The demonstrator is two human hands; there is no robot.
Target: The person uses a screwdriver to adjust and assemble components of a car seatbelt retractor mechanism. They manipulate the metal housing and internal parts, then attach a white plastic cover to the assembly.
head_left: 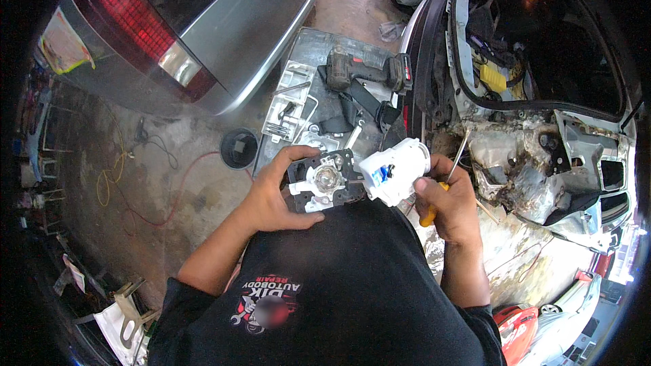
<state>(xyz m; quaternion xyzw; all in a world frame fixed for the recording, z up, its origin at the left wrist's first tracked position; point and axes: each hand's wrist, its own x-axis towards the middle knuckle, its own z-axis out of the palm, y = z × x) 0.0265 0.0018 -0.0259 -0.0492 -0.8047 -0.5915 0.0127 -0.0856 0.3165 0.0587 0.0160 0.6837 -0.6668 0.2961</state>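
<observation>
In front of my chest, my left hand [278, 193] grips a squarish black part [350, 191] by its left side, thumb below and fingers above. Set in its middle is a white and metallic round piece [327, 177]. My right hand [451, 200] holds a white plastic housing [395, 171] with a blue patch on its face, thumb on its right edge. The same hand also keeps a screwdriver [428, 215] with a yellow handle, its thin shaft pointing up and away. The two parts are side by side; whether their edges touch, I cannot tell.
Beyond my hands a metal-topped table [312, 44] bears a cordless drill [366, 71], a white plastic tray [290, 105] and black straps [342, 118]. A silver car [251, 20] stands at the left, a stripped car body [515, 156] at the right. A black bucket [239, 149] and a red hose [180, 193] are on the floor.
</observation>
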